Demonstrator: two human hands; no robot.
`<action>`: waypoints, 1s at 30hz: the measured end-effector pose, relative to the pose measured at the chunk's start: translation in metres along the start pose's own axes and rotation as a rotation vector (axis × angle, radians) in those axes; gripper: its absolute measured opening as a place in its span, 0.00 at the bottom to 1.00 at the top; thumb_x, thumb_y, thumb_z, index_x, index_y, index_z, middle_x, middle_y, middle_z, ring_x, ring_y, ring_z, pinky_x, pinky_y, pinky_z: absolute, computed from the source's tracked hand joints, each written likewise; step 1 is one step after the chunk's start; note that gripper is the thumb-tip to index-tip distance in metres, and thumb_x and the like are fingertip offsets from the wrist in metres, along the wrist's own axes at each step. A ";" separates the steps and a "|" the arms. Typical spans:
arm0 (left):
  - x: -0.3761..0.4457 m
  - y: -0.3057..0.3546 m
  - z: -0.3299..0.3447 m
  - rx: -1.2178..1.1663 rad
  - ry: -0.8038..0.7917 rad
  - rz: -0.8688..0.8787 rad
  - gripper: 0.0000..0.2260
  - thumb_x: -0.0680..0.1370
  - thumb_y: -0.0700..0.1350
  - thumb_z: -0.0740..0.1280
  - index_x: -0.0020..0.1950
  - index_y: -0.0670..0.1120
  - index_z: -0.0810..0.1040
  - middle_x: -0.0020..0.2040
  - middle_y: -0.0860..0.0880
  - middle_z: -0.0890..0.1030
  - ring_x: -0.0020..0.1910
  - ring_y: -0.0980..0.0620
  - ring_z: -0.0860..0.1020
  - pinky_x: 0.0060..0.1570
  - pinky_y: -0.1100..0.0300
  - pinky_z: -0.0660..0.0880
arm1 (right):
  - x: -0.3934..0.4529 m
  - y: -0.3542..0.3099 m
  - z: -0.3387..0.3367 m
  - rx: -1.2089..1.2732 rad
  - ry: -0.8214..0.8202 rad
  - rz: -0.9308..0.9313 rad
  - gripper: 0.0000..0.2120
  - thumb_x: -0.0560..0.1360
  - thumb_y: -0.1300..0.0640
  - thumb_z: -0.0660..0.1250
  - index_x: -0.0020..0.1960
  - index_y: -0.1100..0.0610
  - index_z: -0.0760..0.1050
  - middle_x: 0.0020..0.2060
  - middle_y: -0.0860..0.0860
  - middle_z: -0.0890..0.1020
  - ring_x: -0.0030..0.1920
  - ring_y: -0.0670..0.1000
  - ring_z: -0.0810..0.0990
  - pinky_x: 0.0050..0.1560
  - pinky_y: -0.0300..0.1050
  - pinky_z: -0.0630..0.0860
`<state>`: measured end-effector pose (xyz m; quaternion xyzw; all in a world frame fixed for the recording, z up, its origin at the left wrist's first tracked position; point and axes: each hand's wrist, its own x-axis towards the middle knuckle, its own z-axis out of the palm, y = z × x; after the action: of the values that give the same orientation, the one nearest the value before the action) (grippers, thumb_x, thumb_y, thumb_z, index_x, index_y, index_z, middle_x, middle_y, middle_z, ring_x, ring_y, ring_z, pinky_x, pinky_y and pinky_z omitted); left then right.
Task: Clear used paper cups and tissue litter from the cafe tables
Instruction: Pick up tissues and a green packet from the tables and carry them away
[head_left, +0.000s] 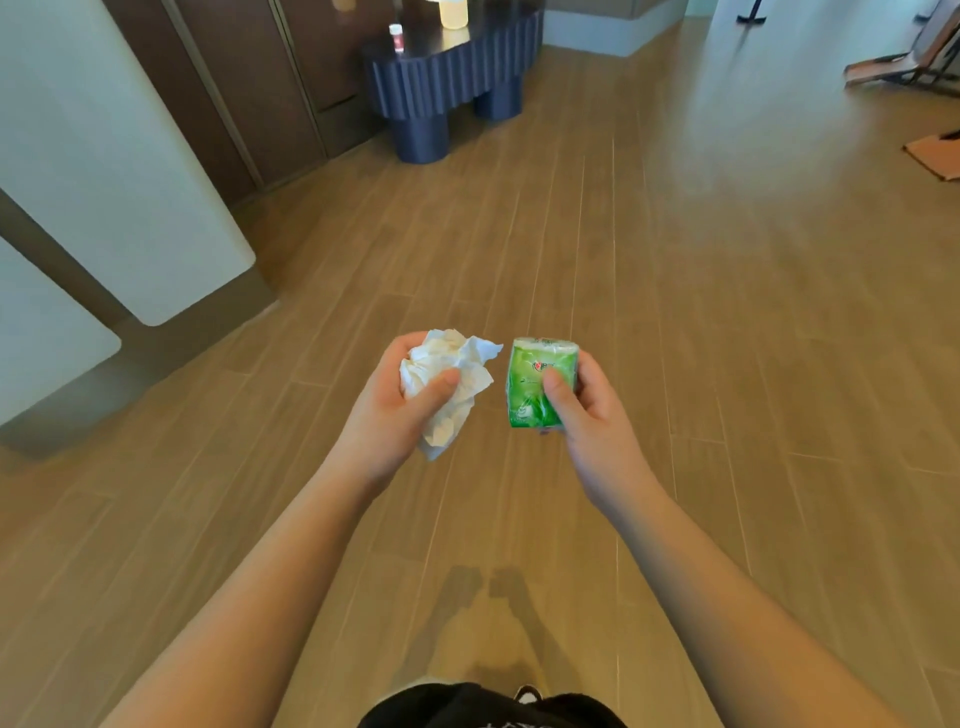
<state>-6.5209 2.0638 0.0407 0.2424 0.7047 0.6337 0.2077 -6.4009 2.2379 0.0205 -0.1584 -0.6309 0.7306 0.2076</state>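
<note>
while the left hand (387, 410) clutched the crumpled tissue (447, 384) and the right hand's (587, 410) fingers (555, 387) pinched a green tissue pack (535, 382) above the floor (675, 312), the carrying step seemingly called for a bin, none visible.

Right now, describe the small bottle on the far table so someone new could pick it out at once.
Look to the top of the view, past the wood floor, to the dark blue fluted table by the brown wall panels. On its left part stands the small bottle, upright, with a white cap and a reddish body. Its only neighbour, the pale yellow container to its right, is far wider and plain.
</note>
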 end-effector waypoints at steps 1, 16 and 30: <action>0.015 -0.003 0.003 0.004 -0.007 -0.001 0.18 0.77 0.55 0.70 0.65 0.53 0.75 0.47 0.55 0.84 0.40 0.58 0.82 0.37 0.66 0.76 | 0.015 0.003 -0.006 -0.002 0.002 -0.001 0.10 0.84 0.55 0.61 0.64 0.50 0.75 0.49 0.43 0.84 0.48 0.44 0.83 0.39 0.38 0.77; 0.303 -0.044 0.002 -0.048 0.005 -0.042 0.19 0.77 0.54 0.70 0.66 0.53 0.75 0.51 0.58 0.85 0.47 0.60 0.83 0.41 0.67 0.77 | 0.291 0.032 -0.037 -0.010 0.028 0.107 0.09 0.84 0.58 0.62 0.61 0.55 0.77 0.49 0.45 0.85 0.50 0.44 0.83 0.47 0.38 0.78; 0.569 -0.042 0.016 -0.036 0.013 -0.060 0.17 0.76 0.55 0.71 0.63 0.57 0.75 0.50 0.59 0.85 0.47 0.61 0.83 0.42 0.67 0.78 | 0.562 0.039 -0.080 -0.007 -0.001 0.120 0.12 0.82 0.58 0.62 0.64 0.52 0.76 0.54 0.46 0.85 0.53 0.43 0.83 0.48 0.36 0.77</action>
<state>-6.9682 2.4173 0.0054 0.2134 0.7015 0.6411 0.2264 -6.8509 2.5845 -0.0136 -0.1964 -0.6229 0.7395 0.1626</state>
